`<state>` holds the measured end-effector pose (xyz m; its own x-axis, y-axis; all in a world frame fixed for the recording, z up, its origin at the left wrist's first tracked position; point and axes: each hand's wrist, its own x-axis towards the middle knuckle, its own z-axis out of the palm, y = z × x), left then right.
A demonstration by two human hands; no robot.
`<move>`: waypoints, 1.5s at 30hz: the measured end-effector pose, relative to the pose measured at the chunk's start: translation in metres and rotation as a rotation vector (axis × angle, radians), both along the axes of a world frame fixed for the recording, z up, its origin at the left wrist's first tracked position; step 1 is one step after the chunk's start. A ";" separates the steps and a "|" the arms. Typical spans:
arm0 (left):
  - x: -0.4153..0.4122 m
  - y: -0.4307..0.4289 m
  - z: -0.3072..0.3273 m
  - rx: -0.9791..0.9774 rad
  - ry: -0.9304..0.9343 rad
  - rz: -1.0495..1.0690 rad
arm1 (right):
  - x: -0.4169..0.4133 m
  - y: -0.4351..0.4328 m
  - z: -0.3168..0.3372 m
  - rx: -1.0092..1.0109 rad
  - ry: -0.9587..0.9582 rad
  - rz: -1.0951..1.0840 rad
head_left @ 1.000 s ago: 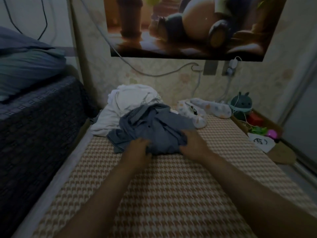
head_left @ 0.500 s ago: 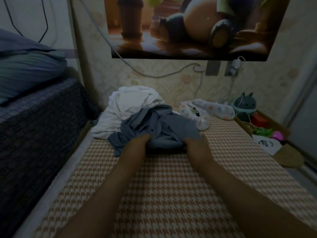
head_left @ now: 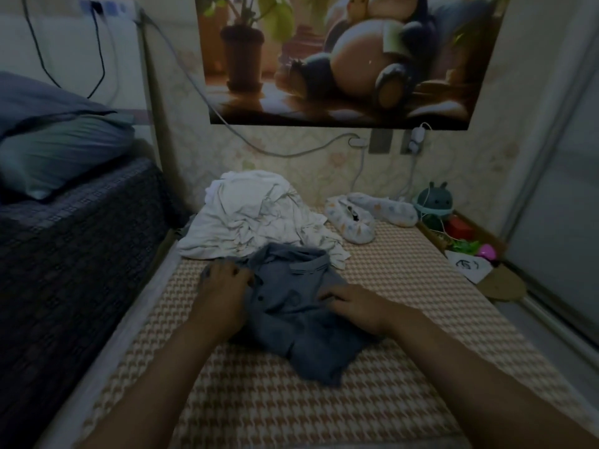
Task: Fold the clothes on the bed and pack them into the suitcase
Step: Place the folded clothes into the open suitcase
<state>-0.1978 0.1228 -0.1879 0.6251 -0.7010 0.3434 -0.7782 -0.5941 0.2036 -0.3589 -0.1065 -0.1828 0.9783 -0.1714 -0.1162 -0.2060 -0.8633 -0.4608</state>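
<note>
While both forearms reach in from the bottom of the frame, the grey-blue polo shirt (head_left: 291, 319) lies rumpled at centre on the houndstooth bed cover (head_left: 259, 406), collar toward the top. The left hand (head_left: 223, 285) grips the shirt's left edge beside the collar, fingers curled into cloth. The right hand (head_left: 355, 304) sits on the shirt's right side, fingers bent, pinching a fold. Just above, touching the collar, is a white clothes pile (head_left: 256, 218). To its right lie a patterned cloth item (head_left: 353, 225) and a round teal toy (head_left: 434, 202). A poster (head_left: 340, 59) hangs top centre, with a pillow (head_left: 58, 153) upper left.
</note>
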 end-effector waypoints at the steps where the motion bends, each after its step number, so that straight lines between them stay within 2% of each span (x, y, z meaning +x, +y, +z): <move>1: -0.014 -0.005 0.001 -0.032 0.063 -0.088 | -0.003 -0.005 -0.005 -0.067 0.051 0.033; 2: -0.027 -0.011 0.002 -0.048 0.170 -0.188 | -0.004 -0.009 -0.009 -0.153 0.102 0.051; 4: -0.048 -0.022 -0.001 0.119 0.351 -0.365 | -0.004 -0.013 -0.016 -0.388 0.153 0.060; 6: -0.055 -0.027 -0.015 0.405 0.312 -0.416 | 0.002 -0.016 -0.014 -0.515 -0.001 -0.021; 7: -0.055 -0.029 -0.023 0.498 0.242 -0.388 | 0.007 -0.022 -0.011 -0.587 -0.157 -0.074; 8: -0.053 -0.029 -0.028 0.507 0.180 -0.350 | 0.011 -0.028 -0.005 -0.693 -0.254 -0.102; 10: -0.050 -0.036 -0.029 0.273 0.155 -0.303 | 0.013 -0.049 0.001 -0.931 -0.371 -0.178; 12: -0.041 -0.043 -0.025 0.069 0.137 -0.231 | 0.008 -0.060 0.004 -0.941 -0.335 -0.314; 15: -0.034 -0.052 -0.019 -0.001 0.002 -0.104 | 0.007 -0.061 -0.013 -0.937 -0.192 -0.411; 16: -0.033 -0.054 -0.019 0.022 -0.050 -0.067 | 0.010 -0.056 -0.017 -0.902 -0.148 -0.375; 18: -0.033 -0.059 -0.023 0.019 -0.102 -0.026 | 0.012 -0.039 -0.015 -0.767 -0.260 -0.199; 20: -0.034 -0.067 -0.027 -0.008 -0.056 -0.001 | 0.013 -0.020 -0.007 -0.455 -0.383 -0.034; 22: -0.032 -0.073 -0.031 0.029 -0.016 0.007 | 0.012 -0.007 -0.006 -0.145 -0.280 0.076; 24: -0.029 -0.072 -0.034 0.116 0.042 -0.044 | 0.013 -0.005 -0.014 -0.157 -0.166 0.140; 26: -0.026 -0.061 -0.039 0.222 0.039 -0.118 | 0.015 -0.011 -0.028 -0.226 -0.183 0.144; 28: -0.016 -0.050 -0.043 0.355 -0.015 -0.118 | 0.017 -0.016 -0.036 -0.117 -0.246 0.063; 30: -0.006 -0.045 -0.037 0.313 0.050 -0.106 | 0.021 -0.016 -0.036 0.045 -0.350 -0.077; 34: -0.002 -0.040 0.005 -0.053 0.115 -0.204 | 0.032 -0.008 -0.003 0.304 -0.583 -0.466; 37: -0.003 -0.030 0.040 -0.338 0.165 -0.229 | 0.036 -0.015 0.019 0.579 -0.568 -0.642; 39: -0.009 -0.027 0.050 -0.428 0.150 -0.247 | 0.031 -0.020 0.019 0.642 -0.511 -0.706; 41: -0.025 -0.028 0.045 -0.357 0.165 -0.286 | 0.022 -0.019 0.008 0.488 -0.458 -0.763; 43: -0.044 -0.033 0.030 -0.079 0.256 -0.357 | 0.014 -0.021 -0.013 0.009 -0.465 -0.695; 44: -0.050 -0.034 0.023 0.070 0.294 -0.374 | 0.011 -0.023 -0.019 -0.220 -0.486 -0.583; 45: -0.053 -0.036 0.014 0.193 0.301 -0.383 | 0.009 -0.025 -0.022 -0.355 -0.521 -0.438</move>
<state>-0.2503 0.0871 -0.1742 0.3628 -0.9314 0.0305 -0.8710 -0.3273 0.3664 -0.3498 -0.1317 -0.2046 0.7257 -0.4968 0.4760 -0.3956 -0.8673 -0.3022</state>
